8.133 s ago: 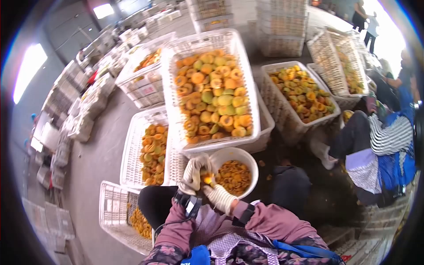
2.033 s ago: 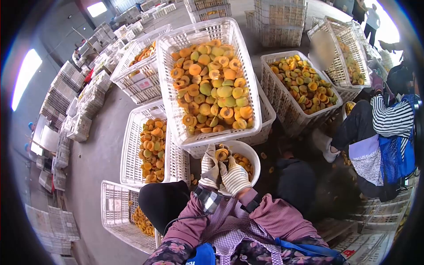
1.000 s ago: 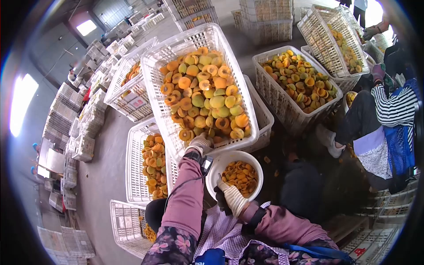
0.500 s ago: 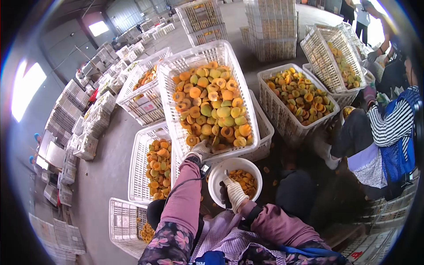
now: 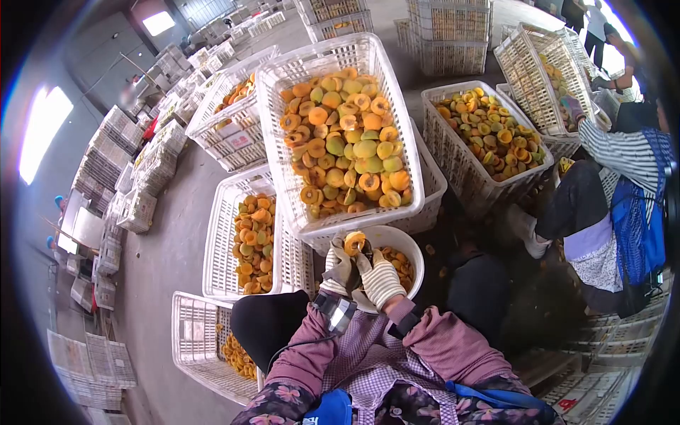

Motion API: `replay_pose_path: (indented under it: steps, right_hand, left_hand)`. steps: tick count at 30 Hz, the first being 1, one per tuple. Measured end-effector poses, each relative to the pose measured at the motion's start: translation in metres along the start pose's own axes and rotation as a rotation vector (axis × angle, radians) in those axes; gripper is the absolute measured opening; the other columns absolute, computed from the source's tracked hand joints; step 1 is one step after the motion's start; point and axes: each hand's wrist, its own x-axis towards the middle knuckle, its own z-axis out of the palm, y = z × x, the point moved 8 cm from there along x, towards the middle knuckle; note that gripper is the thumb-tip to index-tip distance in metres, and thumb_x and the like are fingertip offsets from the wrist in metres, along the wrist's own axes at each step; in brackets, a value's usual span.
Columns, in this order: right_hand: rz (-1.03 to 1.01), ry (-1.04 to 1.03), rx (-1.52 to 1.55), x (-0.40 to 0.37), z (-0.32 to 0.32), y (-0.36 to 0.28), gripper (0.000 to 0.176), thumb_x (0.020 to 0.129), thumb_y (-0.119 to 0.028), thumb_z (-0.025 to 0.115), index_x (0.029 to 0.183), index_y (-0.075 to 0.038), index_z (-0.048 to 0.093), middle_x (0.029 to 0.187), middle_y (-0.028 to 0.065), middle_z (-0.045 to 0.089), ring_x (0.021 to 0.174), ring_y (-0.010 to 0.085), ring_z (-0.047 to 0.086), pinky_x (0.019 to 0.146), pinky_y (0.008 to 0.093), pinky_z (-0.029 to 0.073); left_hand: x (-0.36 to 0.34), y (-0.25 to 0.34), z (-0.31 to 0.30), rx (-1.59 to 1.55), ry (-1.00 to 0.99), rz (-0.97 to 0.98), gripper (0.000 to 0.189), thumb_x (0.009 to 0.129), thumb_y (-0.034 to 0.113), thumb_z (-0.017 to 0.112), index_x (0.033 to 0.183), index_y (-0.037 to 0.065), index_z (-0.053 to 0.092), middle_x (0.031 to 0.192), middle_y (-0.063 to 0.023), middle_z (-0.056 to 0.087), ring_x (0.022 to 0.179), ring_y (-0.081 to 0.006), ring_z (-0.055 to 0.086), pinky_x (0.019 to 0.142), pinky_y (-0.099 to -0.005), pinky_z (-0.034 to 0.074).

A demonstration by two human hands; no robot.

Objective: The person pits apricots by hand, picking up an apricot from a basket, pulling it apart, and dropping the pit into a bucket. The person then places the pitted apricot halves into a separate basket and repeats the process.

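Observation:
Both hands wear striped work gloves and meet over the white bucket (image 5: pixel 416 263), whose bottom holds orange pieces. My left hand (image 5: pixel 340 265) is closed on a halved orange fruit (image 5: pixel 354 243), its cut face up. Right beside it, my right hand (image 5: pixel 377 278) is closed with its fingertips at the fruit; whatever it grips is too small to make out. Beyond the hands, a tilted white crate (image 5: pixel 340 225) is full of halved orange and green fruit (image 5: pixel 365 149).
Left of me are a crate of fruit halves (image 5: pixel 219 244) and a low crate of small pieces (image 5: pixel 195 340). On the right stands another full crate (image 5: pixel 467 166), near a seated co-worker (image 5: pixel 623 205). Stacked crates (image 5: pixel 453 42) rise behind.
My left hand has drawn back from the large crate with a fruit half in it. My right hand has risen from inside the bucket to meet it. The view has shifted slightly.

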Motion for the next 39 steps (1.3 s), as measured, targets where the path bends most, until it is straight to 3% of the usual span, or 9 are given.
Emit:
replay_pose_path:
  steps: [7,9,11,21,23,25,30,31,39]
  right_hand:
    - [-0.039,0.000,-0.151,0.005,0.011,0.013,0.056,0.090,-0.047,0.041,0.115,0.002,0.049,0.093,0.0299,0.060,0.090,0.0443,0.058,0.077,0.0481,0.046]
    - [-0.126,-0.018,0.096,0.006,0.020,0.015,0.055,0.091,-0.045,0.040,0.116,0.003,0.049,0.091,0.0298,0.061,0.088,0.0444,0.058,0.075,0.0478,0.047]
    - [-0.108,-0.043,0.168,0.011,0.030,0.023,0.053,0.092,-0.043,0.039,0.115,0.003,0.049,0.090,0.0298,0.061,0.088,0.0445,0.058,0.074,0.0472,0.048]
    - [-0.016,-0.162,-0.375,-0.005,0.000,-0.001,0.041,0.089,-0.035,0.043,0.106,0.001,0.055,0.089,0.0276,0.062,0.088,0.0390,0.062,0.076,0.0465,0.050]
    - [-0.003,-0.167,-0.465,-0.003,0.002,0.006,0.041,0.088,-0.034,0.044,0.106,0.001,0.054,0.088,0.0267,0.063,0.088,0.0380,0.062,0.076,0.0464,0.050]
    - [0.007,-0.172,-0.482,-0.005,0.002,0.007,0.039,0.088,-0.033,0.045,0.103,0.001,0.056,0.087,0.0255,0.064,0.088,0.0373,0.063,0.076,0.0464,0.050]
    - [-0.039,-0.236,-0.296,-0.005,0.022,0.007,0.047,0.090,-0.038,0.042,0.106,0.003,0.056,0.090,0.0295,0.061,0.090,0.0410,0.060,0.077,0.0463,0.049]
    - [-0.033,-0.273,-0.120,-0.009,0.029,0.010,0.049,0.092,-0.039,0.039,0.107,0.004,0.055,0.095,0.0317,0.059,0.093,0.0416,0.058,0.079,0.0460,0.048]
    - [-0.133,-0.472,-0.044,-0.034,0.046,-0.007,0.036,0.094,-0.029,0.043,0.111,0.001,0.055,0.103,0.0228,0.060,0.094,0.0371,0.057,0.082,0.0385,0.047]
  left_hand:
    - [-0.013,0.017,0.024,0.188,-0.057,0.025,0.023,0.097,0.016,0.036,0.111,0.003,0.049,0.103,-0.0080,0.057,0.093,-0.0181,0.056,0.085,-0.0300,0.046]
    - [-0.012,0.000,0.028,-0.350,0.009,-0.226,0.017,0.093,0.009,0.039,0.105,0.002,0.050,0.095,-0.0062,0.056,0.088,-0.0163,0.056,0.082,-0.0289,0.046]
    - [-0.018,0.034,0.039,0.341,-0.039,0.083,0.020,0.086,0.006,0.045,0.105,0.002,0.049,0.093,-0.0063,0.056,0.087,-0.0148,0.055,0.083,-0.0274,0.045]
    - [-0.028,0.041,0.038,0.989,-0.068,0.371,0.042,0.073,-0.003,0.046,0.115,0.000,0.045,0.104,-0.0103,0.053,0.097,-0.0195,0.054,0.086,-0.0289,0.045]
    - [-0.020,0.013,0.009,0.366,0.010,0.018,0.045,0.074,-0.002,0.050,0.118,-0.002,0.044,0.103,-0.0122,0.053,0.099,-0.0231,0.055,0.087,-0.0313,0.045]
    - [-0.012,0.006,0.005,1.105,-0.206,0.125,0.033,0.090,0.004,0.043,0.122,-0.001,0.041,0.110,-0.0115,0.051,0.101,-0.0194,0.052,0.089,-0.0291,0.044]
    - [-0.033,0.068,0.050,0.735,-0.128,0.242,0.027,0.092,0.020,0.050,0.111,0.001,0.049,0.097,-0.0088,0.056,0.089,-0.0170,0.057,0.081,-0.0288,0.047]
    - [-0.035,0.040,0.032,-0.046,0.093,-0.120,0.037,0.097,0.034,0.040,0.107,0.000,0.050,0.094,-0.0091,0.057,0.089,-0.0178,0.057,0.081,-0.0299,0.047]
    - [-0.028,0.041,0.030,0.233,-0.272,-0.134,0.040,0.093,0.037,0.045,0.075,0.002,0.054,0.071,-0.0105,0.059,0.061,-0.0214,0.058,0.056,-0.0275,0.047]
